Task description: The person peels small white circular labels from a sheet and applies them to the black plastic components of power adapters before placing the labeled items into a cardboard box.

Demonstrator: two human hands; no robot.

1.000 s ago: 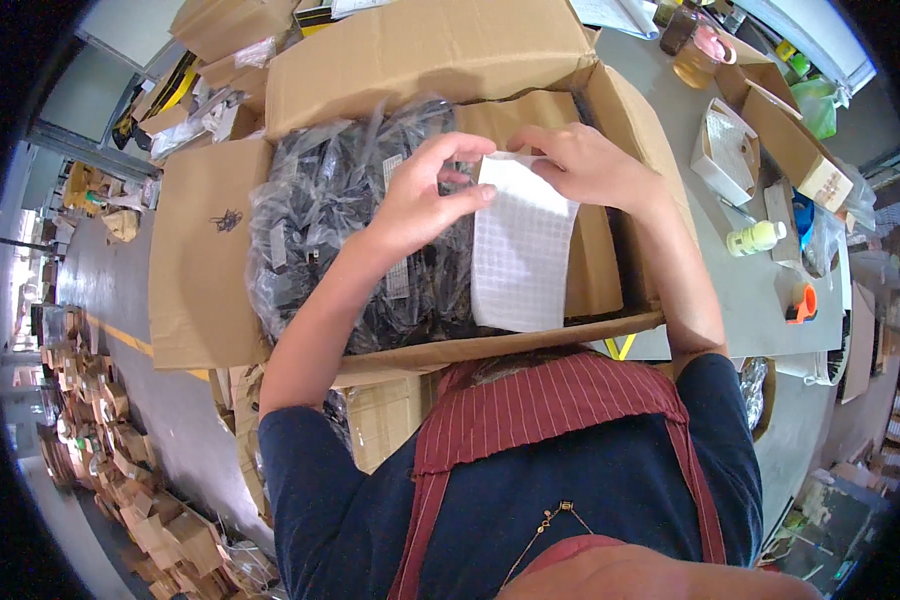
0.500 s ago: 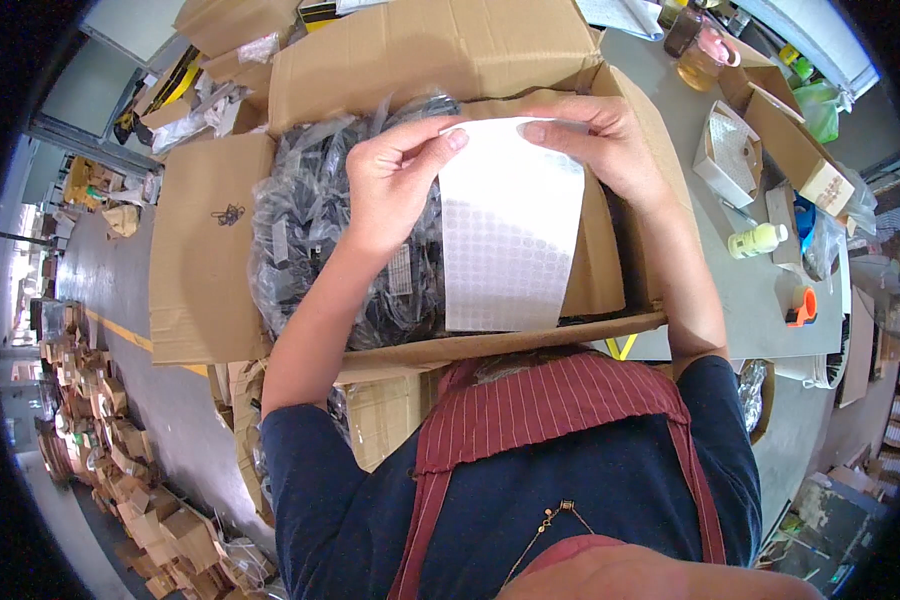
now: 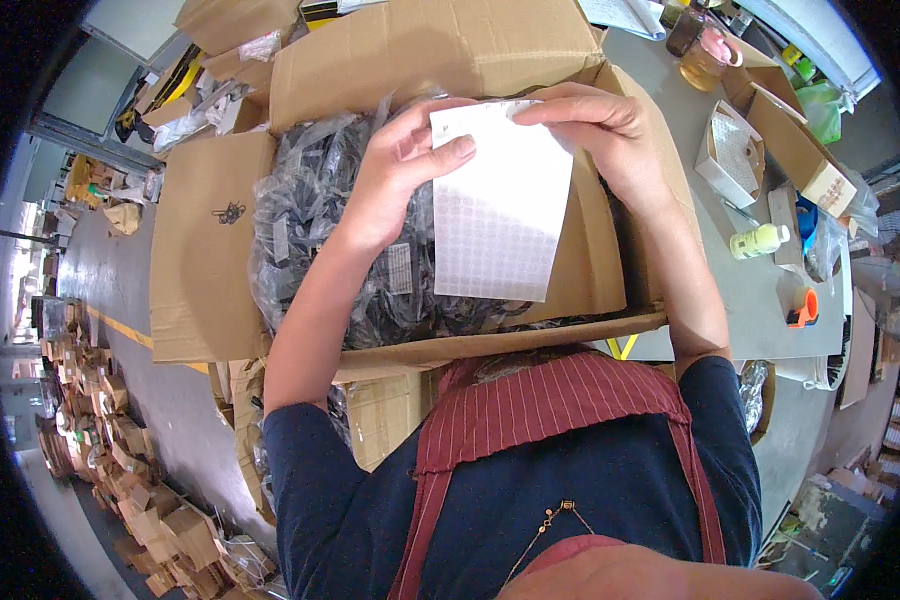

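A white sheet of small round clear stickers (image 3: 495,235) hangs upright above an open cardboard box (image 3: 510,342). My left hand (image 3: 400,170) grips its left edge near the top, thumb across the front and fingers behind. At the top right edge, the thumb and forefinger of my right hand (image 3: 610,140) are pinched together on the sheet; whether a single sticker is between them is too small to tell. Below the sheet, black parts in clear plastic bags (image 3: 315,225), some with white labels, fill the box's left side. Bare cardboard shows in its right side.
On the grey table (image 3: 715,310) to the right stand a small white box (image 3: 730,155), a pale yellow bottle (image 3: 759,241), an orange tape roll (image 3: 803,307) and a jug (image 3: 705,65). Stacked cartons (image 3: 160,510) line the floor at far left.
The sheet has moved up and slightly left, its lower edge now higher. My left thumb has shifted onto its front, and my right fingers have come closer together at the top edge.
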